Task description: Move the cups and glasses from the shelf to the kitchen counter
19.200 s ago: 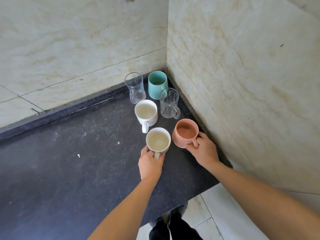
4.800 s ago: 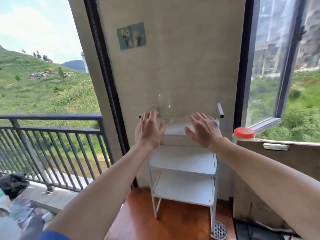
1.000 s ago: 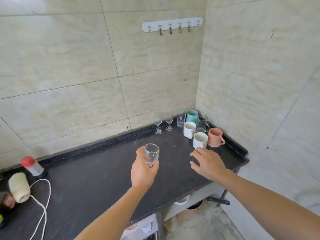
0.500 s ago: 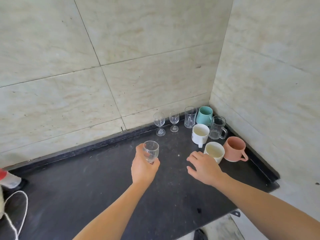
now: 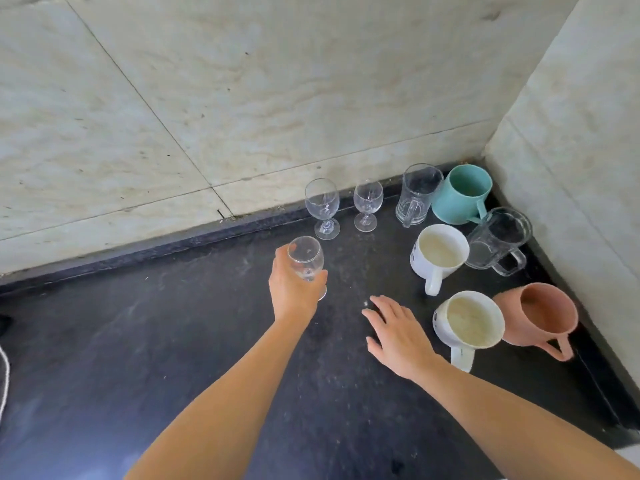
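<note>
Two stemmed glasses (image 5: pixel 343 206) against the back wall (image 5: pixel 242 98), mugs (image 5: pixel 460 265) to their right (corner cluster).

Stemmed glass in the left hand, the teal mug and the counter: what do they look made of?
Stemmed glass in the left hand: clear glass, since the fingers show through the bowl. Teal mug: matte and opaque with no glare, so perhaps plastic or unglazed ceramic; I can't tell which. Counter: dark speckled stone, probably polished granite, with a dusty, faintly reflective top.

A: Surface? Black speckled counter (image 5: pixel 173 341), dusty, set in a tiled corner
B: On it: two wine glasses (image 5: pixel 322 206), two glass mugs (image 5: pixel 415 194), teal mug (image 5: pixel 462 195), two white mugs (image 5: pixel 439 255), pink mug (image 5: pixel 540 315), all upright
</note>
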Demonstrator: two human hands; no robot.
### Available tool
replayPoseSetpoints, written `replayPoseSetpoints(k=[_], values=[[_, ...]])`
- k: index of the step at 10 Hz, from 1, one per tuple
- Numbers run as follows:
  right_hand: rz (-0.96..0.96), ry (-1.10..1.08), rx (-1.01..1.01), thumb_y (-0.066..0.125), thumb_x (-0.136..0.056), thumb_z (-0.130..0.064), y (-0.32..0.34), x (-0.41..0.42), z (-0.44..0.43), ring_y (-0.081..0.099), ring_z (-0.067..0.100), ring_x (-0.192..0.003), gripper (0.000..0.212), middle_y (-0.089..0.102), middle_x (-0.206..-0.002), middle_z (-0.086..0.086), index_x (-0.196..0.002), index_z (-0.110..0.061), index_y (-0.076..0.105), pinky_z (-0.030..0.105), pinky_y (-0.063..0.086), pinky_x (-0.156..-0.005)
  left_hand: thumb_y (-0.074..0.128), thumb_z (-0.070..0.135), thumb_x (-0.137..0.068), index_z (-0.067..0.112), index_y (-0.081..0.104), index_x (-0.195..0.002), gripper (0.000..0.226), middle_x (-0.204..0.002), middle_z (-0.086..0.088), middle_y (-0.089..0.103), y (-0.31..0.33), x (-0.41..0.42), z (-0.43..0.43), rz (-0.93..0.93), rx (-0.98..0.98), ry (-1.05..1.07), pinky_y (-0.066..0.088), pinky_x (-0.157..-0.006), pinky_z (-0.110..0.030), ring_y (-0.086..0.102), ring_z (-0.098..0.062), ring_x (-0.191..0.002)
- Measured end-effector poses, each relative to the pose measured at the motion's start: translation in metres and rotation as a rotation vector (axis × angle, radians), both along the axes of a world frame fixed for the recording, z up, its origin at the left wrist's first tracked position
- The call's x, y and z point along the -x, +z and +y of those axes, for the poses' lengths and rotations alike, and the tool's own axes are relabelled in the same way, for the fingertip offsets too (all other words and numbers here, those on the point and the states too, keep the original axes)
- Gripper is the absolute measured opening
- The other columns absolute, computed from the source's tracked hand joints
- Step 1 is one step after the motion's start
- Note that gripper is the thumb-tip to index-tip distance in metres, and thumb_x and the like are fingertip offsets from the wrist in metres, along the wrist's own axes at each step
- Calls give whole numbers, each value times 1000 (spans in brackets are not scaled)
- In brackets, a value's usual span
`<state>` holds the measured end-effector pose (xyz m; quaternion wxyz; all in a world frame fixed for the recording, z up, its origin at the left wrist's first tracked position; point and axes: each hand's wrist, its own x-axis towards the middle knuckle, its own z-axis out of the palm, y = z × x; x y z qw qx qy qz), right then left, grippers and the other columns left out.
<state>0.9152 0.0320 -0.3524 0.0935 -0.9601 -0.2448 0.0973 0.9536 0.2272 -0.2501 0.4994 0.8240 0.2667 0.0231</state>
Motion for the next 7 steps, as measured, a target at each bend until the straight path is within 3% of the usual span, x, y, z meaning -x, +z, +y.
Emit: replayPoseSetpoints(k=[2,3,6,7], values=[[-33,-80,-43,50,-88,-39,-28,-1,-5,39,29,-133,48,44,-142,14,-127,-12,51,46,36,-105,74,13,-71,35,43,-113,56,-101,12,55,-38,-49,-9,9,42,-14,47,-62,-22,56,-5,-84],[-42,-89,-69,46,-91,-40,-35,2,-7,33,26,-137,48,39,-147,12,-130,-13,50,46,31,-109,75,15,-72,34,42,-117,59,-102,11,55,-56,-62,-9,1,41,-11,49,-73,-25,57,-8,-88],[-35,-94,-65,43,-90,-47,-36,-1,-8,33,24,-138,51,40,-147,10,-130,-16,51,45,32,-109,77,22,-72,34,38,-121,64,-113,8,56,-86,-67,-4,-81,43,-42,53,-80,-27,62,-16,-96],[-22,-100,-53,44,-90,-47,-33,-2,-6,31,24,-138,51,39,-147,9,-130,-17,50,45,31,-109,78,31,-72,29,36,-129,71,-119,6,55,-92,-54,3,-43,-15,-43,54,-81,-31,59,-8,-95]])
